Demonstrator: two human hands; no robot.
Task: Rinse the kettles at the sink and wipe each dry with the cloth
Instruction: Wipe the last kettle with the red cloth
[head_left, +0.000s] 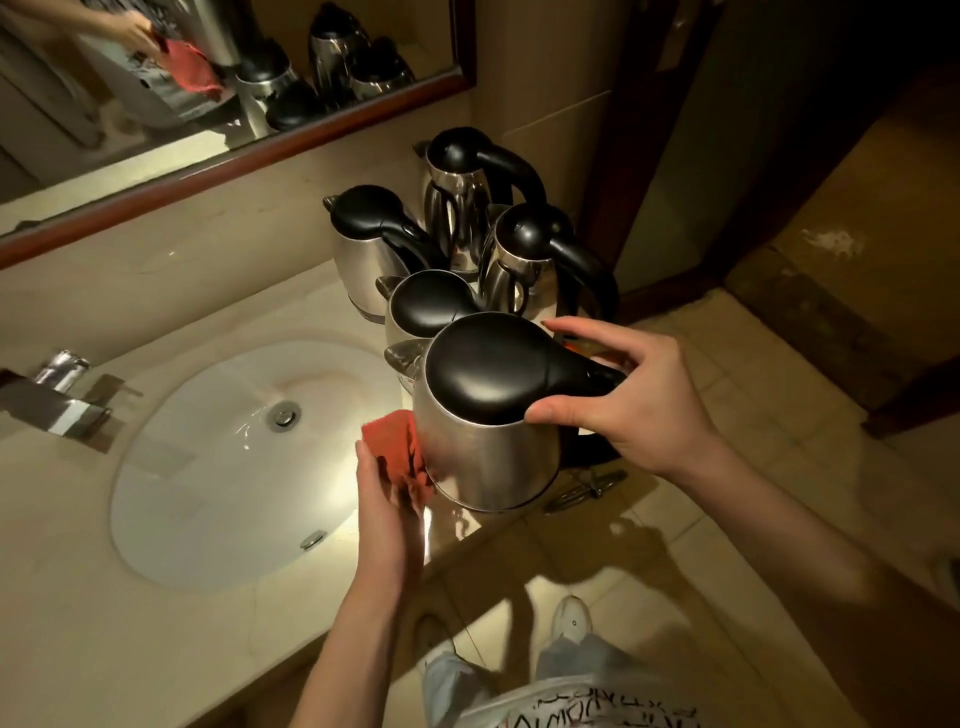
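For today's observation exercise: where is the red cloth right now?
In the head view, the red cloth is in the left hand, pressed against the held kettle, just right of the sink.

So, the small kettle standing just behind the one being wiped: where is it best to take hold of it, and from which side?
Grip the small kettle by its black handle, probably coming from the right and above. Its spout points left and the lid tapers rightward, so the handle should be there, though the held kettle hides it. Other kettles crowd behind.

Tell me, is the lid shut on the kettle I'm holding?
Shut. The black lid sits flush on the held kettle, no gap at the rim, while the right hand grips its handle and the left hand presses the red cloth against it.
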